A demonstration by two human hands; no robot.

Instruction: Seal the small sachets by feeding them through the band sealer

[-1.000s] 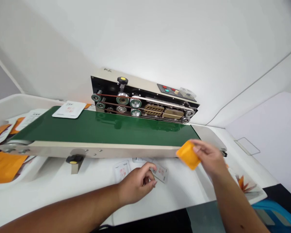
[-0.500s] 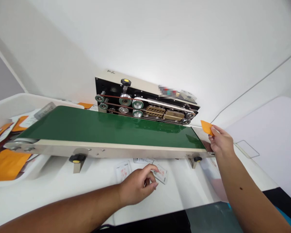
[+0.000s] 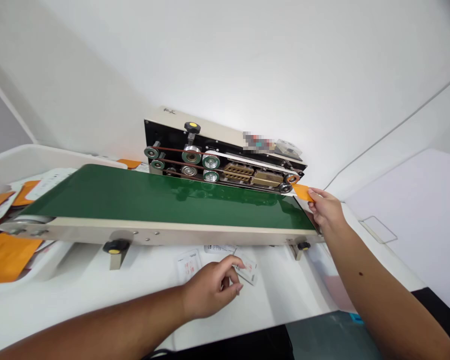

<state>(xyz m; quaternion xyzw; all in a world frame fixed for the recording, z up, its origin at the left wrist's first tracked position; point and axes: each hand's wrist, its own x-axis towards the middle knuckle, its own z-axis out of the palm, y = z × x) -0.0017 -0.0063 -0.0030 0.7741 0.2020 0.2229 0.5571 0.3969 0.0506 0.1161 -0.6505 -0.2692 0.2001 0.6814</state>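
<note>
Right hand: thumb and fingers of the right hand (image 3: 326, 207) are pinched narrow on the near edge of an orange packet (image 3: 303, 192).
Orange packet: just ahead and to the left of the right fingertips, lying almost flat in the air, its far corner pointing at the end rollers (image 3: 292, 178); whether that corner touches them is hard to tell from this angle.
Left hand: the left hand (image 3: 212, 287) is loosely curled, with a gap between thumb and forefinger, above the white table (image 3: 78, 285).
White packets: one printed packet (image 3: 189, 266) lies just to the left of the left knuckles; another (image 3: 248, 271) lies partly behind the left forefinger; part of a third shows just beyond that hand.
Sealing machine: the black-fronted machine (image 3: 225, 150), with pulleys, thin bands and brass-coloured blocks, stands beyond both hands, its right end near the orange packet.
Green belt: the belt (image 3: 165, 197) runs beyond the left hand, its right end just beside the right hand.
Black knobs: one knob (image 3: 115, 246) sits left of the left hand, the other (image 3: 303, 246) below and left of the right hand.
White tub: the tub (image 3: 30, 150), well left of the left hand, holds orange and white packets.
</note>
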